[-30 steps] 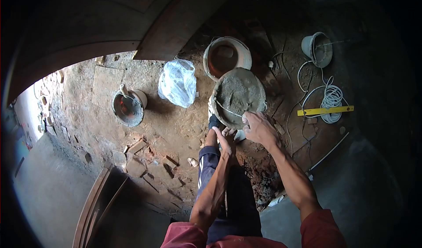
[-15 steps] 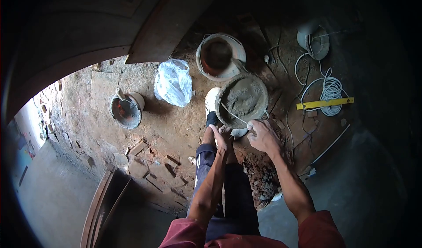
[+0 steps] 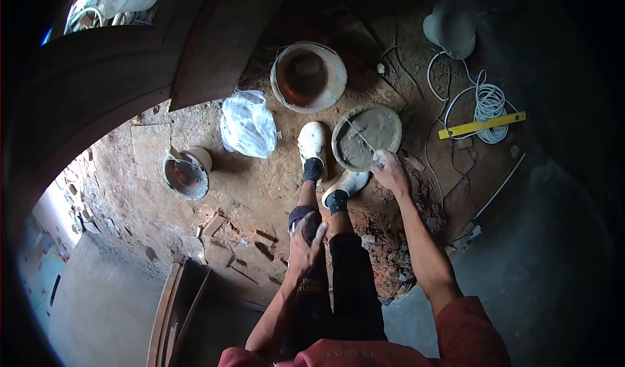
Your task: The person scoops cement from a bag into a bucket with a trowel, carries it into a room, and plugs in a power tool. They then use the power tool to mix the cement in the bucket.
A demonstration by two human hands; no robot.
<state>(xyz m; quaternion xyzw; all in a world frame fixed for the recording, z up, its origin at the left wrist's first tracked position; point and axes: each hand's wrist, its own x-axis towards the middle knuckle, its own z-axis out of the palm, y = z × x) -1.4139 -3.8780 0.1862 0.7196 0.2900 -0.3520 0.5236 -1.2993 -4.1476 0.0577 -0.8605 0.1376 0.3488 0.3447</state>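
Note:
My right hand (image 3: 388, 171) is closed on the thin wire handle (image 3: 362, 135) of a bucket of grey wet mortar (image 3: 334, 140). The handle slants across the bucket's mouth, just right of my feet. Above my left knee, my left hand (image 3: 305, 246) holds nothing, its thumb and fingers apart. Beyond the mortar bucket stands a larger pale bucket (image 3: 337, 94) with a reddish-brown inside. A white shoe (image 3: 312, 138) is planted left of the mortar bucket, and the other shoe (image 3: 352, 182) is close below it.
A clear plastic bag (image 3: 249, 125) and a smaller bucket (image 3: 204, 160) with a tool handle across its rim lie leftward. At right, a yellow spirit level (image 3: 482, 125) rests across coiled white cable (image 3: 491, 100). Broken bricks (image 3: 217, 252) and rubble (image 3: 385, 251) lie nearby.
My left hand has drawn back from beside the mortar bucket to above my knee. The bucket appears smaller and lower, shifted slightly right and away, with my right hand still on its handle.

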